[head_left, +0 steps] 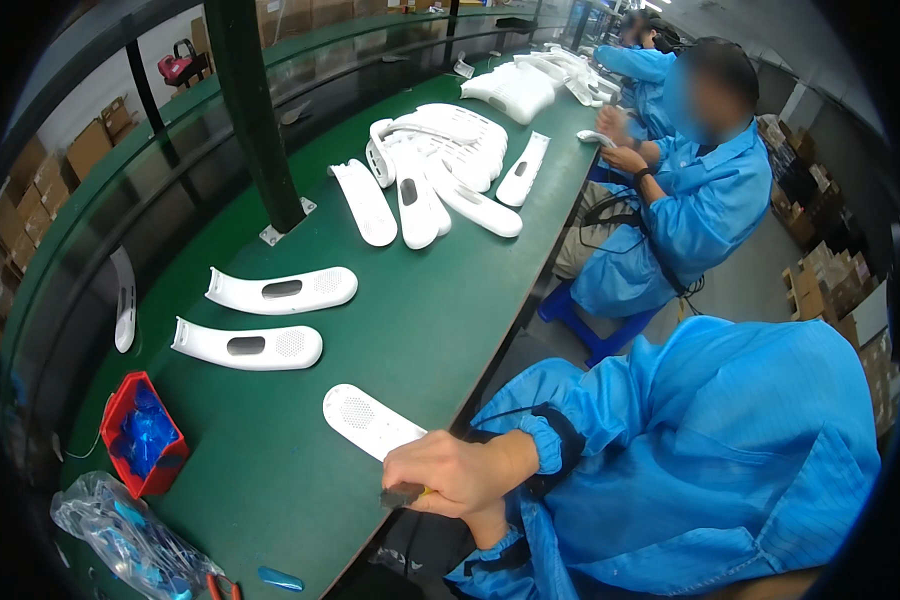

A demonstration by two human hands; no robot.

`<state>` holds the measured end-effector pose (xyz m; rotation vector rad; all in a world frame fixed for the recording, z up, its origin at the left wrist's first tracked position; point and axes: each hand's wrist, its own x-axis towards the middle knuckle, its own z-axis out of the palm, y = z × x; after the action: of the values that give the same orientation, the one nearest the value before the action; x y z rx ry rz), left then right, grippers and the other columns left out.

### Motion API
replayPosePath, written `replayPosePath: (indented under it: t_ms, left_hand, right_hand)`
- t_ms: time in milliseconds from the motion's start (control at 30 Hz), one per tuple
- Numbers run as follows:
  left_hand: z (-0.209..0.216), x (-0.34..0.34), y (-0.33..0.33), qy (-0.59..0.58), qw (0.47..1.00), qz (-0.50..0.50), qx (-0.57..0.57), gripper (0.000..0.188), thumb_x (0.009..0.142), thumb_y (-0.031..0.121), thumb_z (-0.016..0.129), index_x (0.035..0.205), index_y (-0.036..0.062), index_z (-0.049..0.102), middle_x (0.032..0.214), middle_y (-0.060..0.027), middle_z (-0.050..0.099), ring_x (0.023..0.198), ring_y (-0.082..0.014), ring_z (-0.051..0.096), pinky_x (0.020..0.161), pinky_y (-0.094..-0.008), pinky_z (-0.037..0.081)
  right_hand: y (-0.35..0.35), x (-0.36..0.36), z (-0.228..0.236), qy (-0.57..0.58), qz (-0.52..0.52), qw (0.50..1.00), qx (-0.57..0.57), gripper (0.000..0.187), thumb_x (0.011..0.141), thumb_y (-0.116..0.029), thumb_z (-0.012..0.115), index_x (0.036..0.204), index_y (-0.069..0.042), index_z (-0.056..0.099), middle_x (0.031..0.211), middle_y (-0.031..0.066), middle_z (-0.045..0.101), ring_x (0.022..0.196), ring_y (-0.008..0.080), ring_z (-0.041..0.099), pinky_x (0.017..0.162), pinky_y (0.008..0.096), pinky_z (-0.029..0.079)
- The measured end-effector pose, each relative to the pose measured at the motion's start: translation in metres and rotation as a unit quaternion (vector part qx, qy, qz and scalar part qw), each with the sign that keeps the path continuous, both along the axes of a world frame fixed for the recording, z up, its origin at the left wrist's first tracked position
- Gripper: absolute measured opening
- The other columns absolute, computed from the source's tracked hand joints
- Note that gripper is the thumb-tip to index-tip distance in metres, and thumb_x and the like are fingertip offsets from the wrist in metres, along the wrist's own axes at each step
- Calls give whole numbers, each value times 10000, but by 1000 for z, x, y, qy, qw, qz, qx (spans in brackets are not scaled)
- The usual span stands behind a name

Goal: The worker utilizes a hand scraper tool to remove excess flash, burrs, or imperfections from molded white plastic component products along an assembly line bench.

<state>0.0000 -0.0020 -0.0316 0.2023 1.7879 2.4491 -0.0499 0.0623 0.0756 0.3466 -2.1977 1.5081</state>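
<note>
A white curved plastic casing [368, 418] with a patch of small holes extends over the green table's near edge. My right hand [448, 472] has its fingers curled over the casing's near end. A small dark grey piece [402, 495], with a bit of yellow beside it, pokes out below those fingers; its kind is unclear. My left hand [488, 525] is close beneath the right, its fingers hidden behind it. Two similar casings with dark oval windows, an upper casing [282, 289] and a lower casing [248, 344], lie farther left.
A red bin [175, 455] holds blue pieces, near a clear plastic bag [120, 535] and a small blue strip [280, 578]. More casings [440, 150] are heaped beyond a green post [250, 110]. Co-workers in blue [685, 195] sit along the table [400, 320].
</note>
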Motion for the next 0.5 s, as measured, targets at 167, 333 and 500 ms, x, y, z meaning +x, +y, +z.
replayPosePath:
  t_ms: [167, 333, 500]
  left_hand:
    - [-3, -7, 2, 22, 1000, -10, 2, 297, 1008, 198, 516, 1065, -88, 574, 954, -129, 665, 851, -185, 643, 764, -310, 506]
    - [48, -1, 1, -92, 993, -73, 26, 349, 991, 119, 452, 1272, -85, 416, 852, -180, 650, 639, -239, 638, 658, -336, 545]
    - [60, -6, -12, -23, 1000, -13, 4, 515, 954, 31, 445, 1428, -61, 266, 1236, -237, 548, 1029, -263, 616, 902, -356, 507]
  right_hand:
    - [34, -11, 13, -248, 83, 921, -290, 187, 972, -176, 586, 920, -4, 536, 665, 66, 543, 579, 157, 558, 550, 303, 449]
    - [74, -3, 34, -138, 23, 988, -71, 263, 959, -233, 607, 967, 25, 558, 704, 117, 596, 610, 181, 585, 575, 308, 470]
    - [80, 20, 50, -317, 101, 943, 20, 357, 929, -279, 629, 1010, 63, 563, 678, 172, 627, 635, 285, 662, 560, 350, 486]
